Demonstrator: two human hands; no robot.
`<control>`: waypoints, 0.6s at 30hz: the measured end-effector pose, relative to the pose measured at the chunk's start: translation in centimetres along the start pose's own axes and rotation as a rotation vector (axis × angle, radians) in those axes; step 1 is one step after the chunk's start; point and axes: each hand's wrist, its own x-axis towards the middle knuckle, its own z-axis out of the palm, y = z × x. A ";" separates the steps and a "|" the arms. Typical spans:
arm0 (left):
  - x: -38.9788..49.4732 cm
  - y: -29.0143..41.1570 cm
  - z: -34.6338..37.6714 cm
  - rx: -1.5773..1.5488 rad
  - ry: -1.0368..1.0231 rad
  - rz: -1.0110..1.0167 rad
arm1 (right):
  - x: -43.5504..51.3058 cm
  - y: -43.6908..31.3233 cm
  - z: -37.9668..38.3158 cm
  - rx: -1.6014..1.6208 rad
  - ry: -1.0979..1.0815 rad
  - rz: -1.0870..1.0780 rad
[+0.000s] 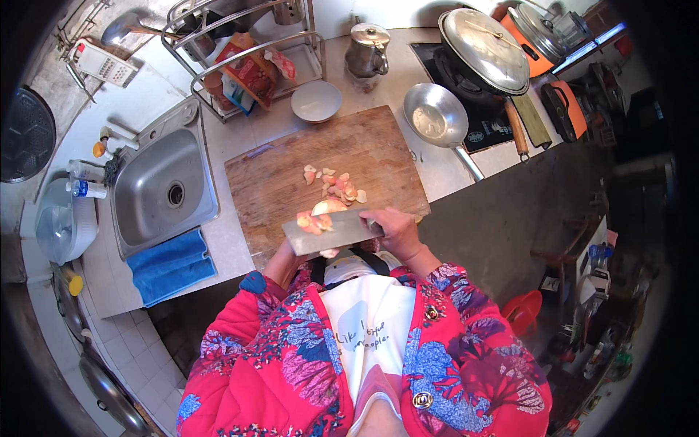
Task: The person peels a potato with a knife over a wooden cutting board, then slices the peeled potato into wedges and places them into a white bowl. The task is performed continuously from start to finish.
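Observation:
My right hand [394, 232] grips the handle end of a wide-bladed cleaver [344, 232], held over the near edge of a wooden cutting board [284, 188]. Reddish and pale chopped pieces [314, 223] lie on the blade's left part. My left hand [281, 265] is at the cleaver's left end, its fingers mostly hidden beneath the blade, so what it holds cannot be told. Just beyond the blade, a larger pale piece with a red edge [329, 207] shows. Several small cut pieces [341, 188] are scattered on the board's middle.
A steel sink [164, 191] and blue cloth [172, 267] are left. Beyond the board stand a white bowl [315, 102], a metal rack [256, 54] and a metal pitcher [368, 49]. A steel pan [436, 114] and lidded wok [485, 50] are at the right.

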 end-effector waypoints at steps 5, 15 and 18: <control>-1.0 -2.0 -1.1 -0.111 0.068 0.012 | 1.0 -0.9 -0.7 -0.043 -0.053 -0.068; -0.2 2.1 3.5 -0.003 0.176 -0.272 | -0.3 1.5 0.4 -0.040 0.020 0.037; 0.1 2.7 4.8 -0.230 0.188 -0.254 | -0.4 1.7 -0.1 -0.030 0.020 0.037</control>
